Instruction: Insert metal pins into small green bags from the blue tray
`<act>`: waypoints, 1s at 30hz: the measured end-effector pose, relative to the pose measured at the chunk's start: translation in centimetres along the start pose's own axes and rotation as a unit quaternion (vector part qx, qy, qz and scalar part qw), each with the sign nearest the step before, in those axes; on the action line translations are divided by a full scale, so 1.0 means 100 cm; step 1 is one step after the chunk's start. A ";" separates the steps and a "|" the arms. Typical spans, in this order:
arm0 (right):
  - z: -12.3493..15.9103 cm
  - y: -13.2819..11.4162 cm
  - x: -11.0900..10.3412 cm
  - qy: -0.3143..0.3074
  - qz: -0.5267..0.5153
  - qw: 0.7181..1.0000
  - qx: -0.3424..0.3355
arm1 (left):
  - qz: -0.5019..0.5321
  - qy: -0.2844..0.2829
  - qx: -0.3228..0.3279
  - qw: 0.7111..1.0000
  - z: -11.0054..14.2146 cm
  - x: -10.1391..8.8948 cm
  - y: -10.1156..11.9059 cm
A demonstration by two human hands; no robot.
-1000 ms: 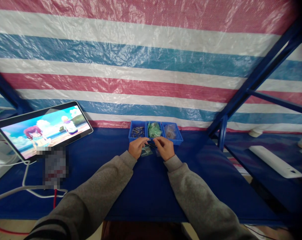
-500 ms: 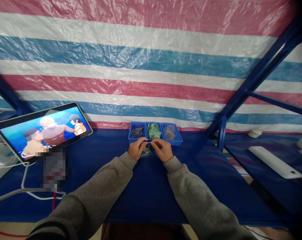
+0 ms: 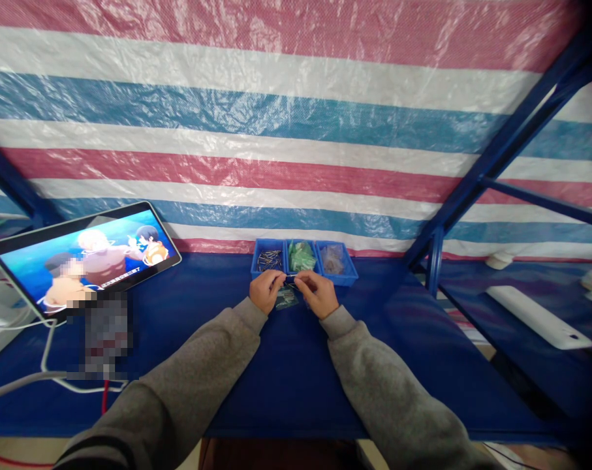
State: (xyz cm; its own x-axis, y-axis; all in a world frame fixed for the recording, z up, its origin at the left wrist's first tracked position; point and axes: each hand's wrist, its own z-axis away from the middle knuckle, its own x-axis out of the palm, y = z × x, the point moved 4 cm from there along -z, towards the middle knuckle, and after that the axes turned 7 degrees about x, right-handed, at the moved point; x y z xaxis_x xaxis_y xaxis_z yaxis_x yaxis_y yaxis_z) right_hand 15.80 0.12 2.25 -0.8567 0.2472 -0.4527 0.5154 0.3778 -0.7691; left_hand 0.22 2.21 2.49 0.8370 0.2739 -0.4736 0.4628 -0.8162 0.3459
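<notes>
- Both bare hands met over the worktop (image 3: 286, 378), the left hand (image 3: 264, 292) and the right hand (image 3: 321, 295) pinching a small thin piece (image 3: 291, 277) between thumbs and fingertips; its exact form was too small to tell.
- The piece was held just in front of three blue bins (image 3: 343, 281), with a small see-through packet (image 3: 286, 299) lying below and between the hands.
- The step in hand, judging by the pose, was close fingertip work on that one piece; the next move seemed to call for a light, steady pinch from both sides, with the packet left undisturbed.
- The bins stood side by side: slim metal pins (image 3: 270, 260) in the left one, green bags (image 3: 303, 256) in the middle, clear bags (image 3: 333, 259) in the right.
- A tablet (image 3: 93, 254) leaned at the left, showing a cartoon, near a pixelated patch and a white cable (image 3: 46, 349).
- Behind the worktop hung a striped plastic sheet (image 3: 256, 117) in red, white and blue, flanked by blue metal bars (image 3: 472, 189).
- At far right, a long white object (image 3: 538, 318) lay on a second blue surface (image 3: 472, 277).
</notes>
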 end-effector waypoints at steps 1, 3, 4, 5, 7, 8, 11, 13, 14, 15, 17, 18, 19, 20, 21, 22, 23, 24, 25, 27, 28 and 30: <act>0.000 0.001 0.000 0.000 -0.003 1.000 0.001 | -0.002 -0.008 0.001 1.000 0.000 0.000 0.001; 0.000 0.001 0.000 0.001 -0.004 1.000 0.004 | -0.004 -0.027 0.005 1.000 -0.001 0.001 0.002; 0.000 0.001 -0.001 0.001 -0.004 1.000 0.004 | -0.007 -0.033 0.007 0.999 -0.001 0.001 0.003; 0.000 0.001 -0.001 -0.002 -0.004 1.000 0.003 | -0.010 -0.037 0.009 0.999 -0.002 0.001 0.004; 0.000 0.000 -0.001 -0.007 -0.002 1.000 0.000 | -0.014 -0.041 0.011 0.999 -0.002 0.000 0.005; 0.000 -0.001 -0.001 -0.007 -0.001 1.000 -0.002 | -0.015 -0.041 0.012 0.999 -0.002 0.000 0.005; 0.000 -0.001 -0.001 -0.003 0.004 1.000 -0.004 | -0.012 -0.044 0.011 0.999 -0.001 0.000 0.005; 0.000 -0.001 -0.001 -0.002 0.005 1.000 -0.004 | -0.012 -0.044 0.010 0.999 -0.001 0.000 0.005; 0.000 -0.001 -0.001 -0.001 0.005 1.000 -0.005 | -0.011 -0.044 0.009 0.999 -0.001 0.000 0.005; 0.000 -0.002 -0.001 -0.001 0.004 1.000 -0.005 | -0.010 -0.045 0.009 0.999 -0.001 0.000 0.006; 0.000 -0.003 -0.001 -0.003 0.003 1.000 -0.006 | -0.007 -0.044 0.010 0.999 -0.002 -0.001 0.006; 0.000 -0.003 -0.001 -0.005 0.004 1.000 -0.007 | -0.006 -0.043 0.011 0.999 -0.002 -0.001 0.006; 0.000 -0.004 -0.001 -0.005 0.005 1.000 -0.008 | -0.006 -0.042 0.012 0.999 -0.002 -0.002 0.006; 0.000 -0.005 -0.001 -0.005 0.006 1.000 -0.008 | -0.005 -0.040 0.013 0.999 -0.002 -0.002 0.007; 0.000 -0.005 -0.001 -0.004 0.009 1.000 -0.009 | -0.004 -0.037 0.013 0.999 -0.002 -0.002 0.006; 0.000 -0.006 -0.002 -0.003 0.011 1.000 -0.010 | -0.001 -0.033 0.012 0.999 -0.002 -0.002 0.006; 0.000 -0.006 -0.002 -0.001 0.013 1.000 -0.011 | 0.004 -0.028 0.009 1.000 -0.001 -0.002 0.006; 0.000 -0.007 -0.002 0.000 0.015 1.000 -0.013 | 0.010 -0.022 0.007 1.000 -0.001 -0.002 0.005; 0.000 -0.007 -0.002 0.001 0.017 1.000 -0.014 | 0.015 -0.016 0.004 1.000 0.000 -0.002 0.005; 0.000 -0.008 -0.003 0.000 0.022 1.000 -0.018 | 0.024 -0.007 0.002 1.000 0.000 -0.002 0.005; 0.000 -0.009 -0.003 0.000 0.025 0.999 -0.020 | 0.028 -0.005 0.003 1.000 0.000 -0.002 0.005; 0.000 -0.009 -0.004 -0.004 0.030 0.999 -0.024 | 0.035 -0.003 0.007 0.999 -0.001 -0.003 0.006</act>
State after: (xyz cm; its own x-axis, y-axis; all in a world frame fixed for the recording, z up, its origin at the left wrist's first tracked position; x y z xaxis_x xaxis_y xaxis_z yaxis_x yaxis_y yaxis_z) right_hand 15.64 -0.30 3.16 -0.8241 0.2644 -0.5009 0.5662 0.4050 -0.7179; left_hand 0.27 1.70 2.91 0.8651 0.2136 -0.4539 0.3997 -0.8402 0.3665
